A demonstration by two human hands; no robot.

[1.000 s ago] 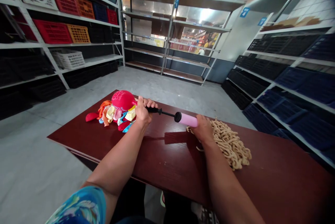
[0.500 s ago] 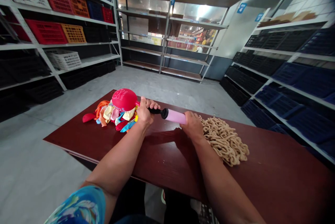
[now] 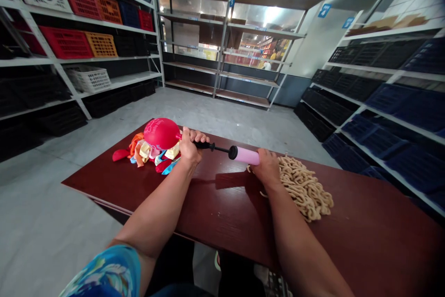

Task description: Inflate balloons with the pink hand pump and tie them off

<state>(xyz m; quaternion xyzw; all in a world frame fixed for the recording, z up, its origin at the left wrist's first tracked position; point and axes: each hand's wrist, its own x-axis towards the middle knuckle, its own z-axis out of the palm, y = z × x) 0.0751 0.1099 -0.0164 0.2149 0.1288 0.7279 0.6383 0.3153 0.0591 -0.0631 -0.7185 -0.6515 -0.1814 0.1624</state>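
A: What step are we seeing?
B: Looks like pumping. Balloon (image 3: 162, 134) is sitting just outside the left hand (image 3: 191, 146), which is gripping its neck (image 3: 179, 136) and the pump (image 3: 233, 152); right hand (image 3: 267, 167) is wrapping the barrel (image 3: 249, 156), rod (image 3: 221, 150) showing between.
A: Next move?
B: Probably calling for pushing barrel toward left hand, neck pinched tight.

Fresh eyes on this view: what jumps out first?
The inflated red balloon, its neck at the left hand, overlapping the limp balloons on the table's left side. Next, the pink-and-black pump gripped between both hands, then the tan rope-like heap beside the right hand.
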